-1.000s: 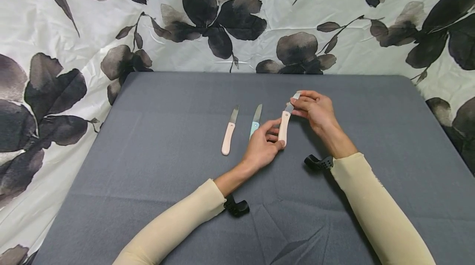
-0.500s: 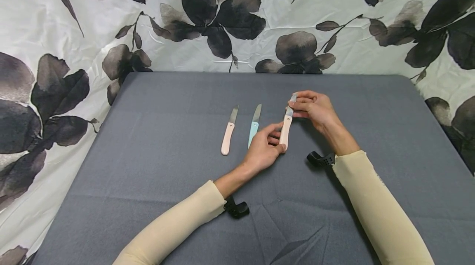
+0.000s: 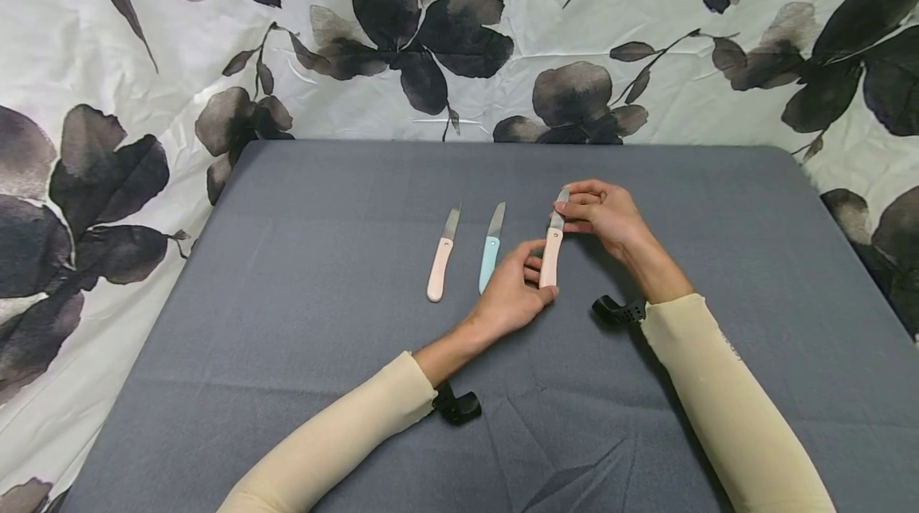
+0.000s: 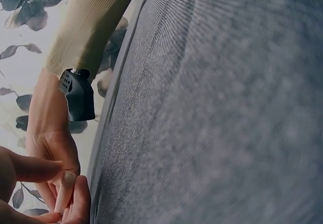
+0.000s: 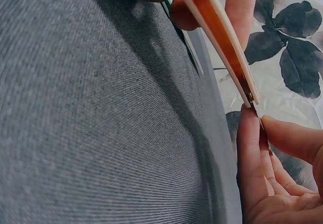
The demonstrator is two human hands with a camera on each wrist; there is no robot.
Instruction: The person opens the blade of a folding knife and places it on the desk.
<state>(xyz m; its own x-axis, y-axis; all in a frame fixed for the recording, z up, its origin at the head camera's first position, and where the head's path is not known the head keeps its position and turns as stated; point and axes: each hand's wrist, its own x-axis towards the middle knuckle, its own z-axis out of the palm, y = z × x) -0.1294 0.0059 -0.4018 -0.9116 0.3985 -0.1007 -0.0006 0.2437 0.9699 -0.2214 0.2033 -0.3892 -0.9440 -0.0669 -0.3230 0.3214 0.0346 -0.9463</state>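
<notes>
A folding knife with a pale pink handle (image 3: 551, 259) is held between both hands in the head view, blade pointing away from the person. My left hand (image 3: 511, 290) pinches the lower end of the handle between thumb and fingers. At the other end, my right hand (image 3: 603, 218) pinches the blade near its tip. The right wrist view shows the handle's slotted edge (image 5: 217, 27), orange inside, with the right thumb (image 5: 290, 133) and fingers on the thin blade. In the left wrist view the rounded handle end (image 4: 64, 191) shows between the left fingers.
Left of the hands, a second pink-handled knife (image 3: 440, 270) and a light blue-handled knife (image 3: 490, 259) lie unfolded side by side on the grey cloth (image 3: 323, 274). The left hand partly overlaps the blue handle. Behind the table hangs a floral sheet (image 3: 560, 10).
The held knife has swung slightly more upright in the head view, and its blade end has shifted left and toward the person with the right hand. The grips stay the same.
</notes>
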